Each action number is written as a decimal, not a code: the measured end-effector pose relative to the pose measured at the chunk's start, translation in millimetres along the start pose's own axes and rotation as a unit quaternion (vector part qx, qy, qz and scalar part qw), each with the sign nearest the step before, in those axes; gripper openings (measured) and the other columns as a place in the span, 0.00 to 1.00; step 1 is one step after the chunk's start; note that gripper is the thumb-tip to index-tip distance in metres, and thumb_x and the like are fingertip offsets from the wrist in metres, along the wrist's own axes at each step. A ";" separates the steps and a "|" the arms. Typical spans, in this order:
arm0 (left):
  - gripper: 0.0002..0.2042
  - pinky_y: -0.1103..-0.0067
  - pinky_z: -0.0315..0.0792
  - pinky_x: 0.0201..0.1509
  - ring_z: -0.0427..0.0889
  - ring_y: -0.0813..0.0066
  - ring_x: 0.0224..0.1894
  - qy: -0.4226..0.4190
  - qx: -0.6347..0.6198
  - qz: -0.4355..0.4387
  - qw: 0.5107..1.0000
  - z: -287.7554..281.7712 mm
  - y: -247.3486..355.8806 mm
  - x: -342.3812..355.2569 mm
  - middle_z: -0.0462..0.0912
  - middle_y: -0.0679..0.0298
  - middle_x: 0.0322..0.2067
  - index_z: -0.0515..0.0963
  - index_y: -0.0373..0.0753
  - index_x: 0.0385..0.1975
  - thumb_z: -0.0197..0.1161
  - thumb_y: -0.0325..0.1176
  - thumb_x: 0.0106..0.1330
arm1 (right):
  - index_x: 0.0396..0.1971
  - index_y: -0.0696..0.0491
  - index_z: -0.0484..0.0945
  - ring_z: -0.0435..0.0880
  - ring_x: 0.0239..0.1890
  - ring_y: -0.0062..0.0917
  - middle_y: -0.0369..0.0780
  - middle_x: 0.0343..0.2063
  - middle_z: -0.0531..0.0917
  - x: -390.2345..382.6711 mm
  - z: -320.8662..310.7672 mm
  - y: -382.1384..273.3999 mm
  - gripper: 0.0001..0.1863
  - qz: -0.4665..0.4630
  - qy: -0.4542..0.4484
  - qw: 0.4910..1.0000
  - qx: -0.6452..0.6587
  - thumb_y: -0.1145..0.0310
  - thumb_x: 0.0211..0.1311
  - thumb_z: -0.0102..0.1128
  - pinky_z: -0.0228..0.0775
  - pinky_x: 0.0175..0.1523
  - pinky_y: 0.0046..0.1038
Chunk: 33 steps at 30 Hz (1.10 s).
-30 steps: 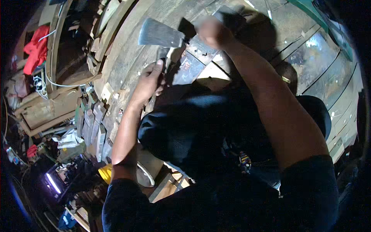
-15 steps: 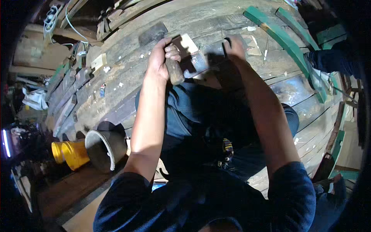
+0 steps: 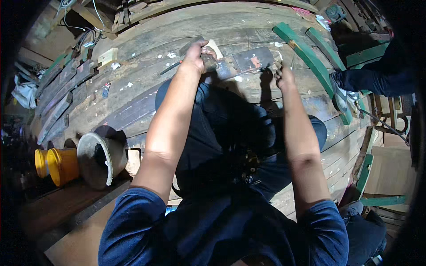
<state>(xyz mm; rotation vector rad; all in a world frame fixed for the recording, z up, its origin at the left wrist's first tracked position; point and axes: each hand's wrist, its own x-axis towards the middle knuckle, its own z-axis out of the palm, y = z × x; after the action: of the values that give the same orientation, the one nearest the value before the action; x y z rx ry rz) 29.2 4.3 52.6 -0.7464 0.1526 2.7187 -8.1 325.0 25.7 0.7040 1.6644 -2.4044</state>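
My left hand (image 3: pixel 196 55) is closed round a dark, rounded wooden piece (image 3: pixel 210 63) above the plank floor. A dark thin rod (image 3: pixel 170 68) shows beside its wrist; whether the hand touches it I cannot tell. Just beyond that hand lies a pale wood block (image 3: pixel 215 48). My right hand (image 3: pixel 285 76) has its fingers curled together, and anything in them is too small to name. Between the hands, a dark flat plate (image 3: pixel 248 56) with a reddish patch lies on the planks, next to a bluish-grey piece (image 3: pixel 223 70).
Green-painted beams (image 3: pixel 310 57) lie at the right, where another person's leg (image 3: pixel 377 79) and shoe reach in. Curved timber pieces (image 3: pixel 62 88) are stacked at the left. A grey bucket (image 3: pixel 104 162) and yellow buckets (image 3: pixel 62 166) lie tipped at lower left. White scraps dot the planks.
My right hand has pulled back toward me and away from the flat plate, its fingers now curled in. My left hand has moved slightly right with the wooden piece. The view has shifted.
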 end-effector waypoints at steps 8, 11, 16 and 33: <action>0.08 0.86 0.61 0.15 0.60 0.85 0.10 0.006 0.055 0.016 0.998 4.7 -3.3 -1.8 0.60 0.74 0.10 0.61 0.42 0.22 0.50 0.28 0.63 | 0.32 0.57 0.78 0.78 0.29 0.28 0.41 0.25 0.81 -24.0 4.4 -88.1 0.14 -0.375 -0.105 0.738 -0.552 0.60 0.61 0.55 0.68 0.35 0.29; 0.10 0.85 0.61 0.15 0.59 0.84 0.11 -0.026 0.029 -0.002 0.999 11.1 -5.3 -8.5 0.59 0.72 0.12 0.60 0.40 0.22 0.50 0.30 0.65 | 0.35 0.58 0.77 0.79 0.39 0.49 0.52 0.35 0.81 -17.6 -18.9 -56.4 0.14 -0.312 -0.055 0.614 -0.722 0.62 0.58 0.55 0.70 0.44 0.39; 0.12 0.85 0.60 0.15 0.60 0.83 0.11 -0.036 -0.007 0.008 0.999 8.3 2.5 -11.6 0.60 0.71 0.12 0.60 0.40 0.19 0.50 0.30 0.65 | 0.56 0.53 0.69 0.73 0.55 0.39 0.46 0.50 0.77 -24.4 10.6 -1.5 0.32 0.041 -0.368 0.434 -0.821 0.53 0.52 0.60 0.64 0.57 0.33; 0.09 0.85 0.64 0.14 0.63 0.82 0.12 -0.014 -0.008 0.024 1.000 2.7 -2.8 1.6 0.64 0.68 0.14 0.62 0.37 0.24 0.49 0.30 0.66 | 0.45 0.58 0.74 0.77 0.38 0.25 0.43 0.35 0.80 -15.5 50.4 104.2 0.16 -0.040 -0.246 0.899 -0.360 0.67 0.58 0.55 0.70 0.45 0.30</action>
<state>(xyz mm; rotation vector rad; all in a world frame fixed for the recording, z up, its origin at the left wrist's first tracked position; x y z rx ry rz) 27.5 7.9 54.1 -0.7171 0.1443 2.7766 28.5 236.9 -41.8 -0.0898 2.1161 -1.5757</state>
